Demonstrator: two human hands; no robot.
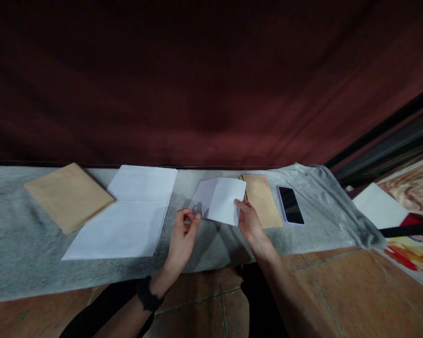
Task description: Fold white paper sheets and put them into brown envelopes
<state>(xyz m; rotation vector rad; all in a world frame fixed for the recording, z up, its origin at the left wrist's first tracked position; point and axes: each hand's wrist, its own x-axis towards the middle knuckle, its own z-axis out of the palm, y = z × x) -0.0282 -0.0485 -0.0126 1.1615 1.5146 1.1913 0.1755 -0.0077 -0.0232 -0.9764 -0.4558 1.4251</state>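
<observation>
A creased white sheet (227, 199) is held up between my two hands above the grey cloth. My right hand (249, 220) pinches its right edge, thumb on top. At its lower left corner, the closed fingers of my left hand (185, 230) hold the paper. Just right of the sheet lies a brown envelope (266, 202), partly covered by it. On the left, a stack of large white sheets (127, 225) with a crease across it lies flat. Several brown envelopes (66, 195) rest in a pile overlapping that stack's left side.
A phone (292, 205) with a purple edge lies right of the envelope. The grey cloth (324, 211) covers a long narrow surface before a dark red curtain (211, 94). White paper (379, 204) and a colourful printed sheet (414, 258) are at far right.
</observation>
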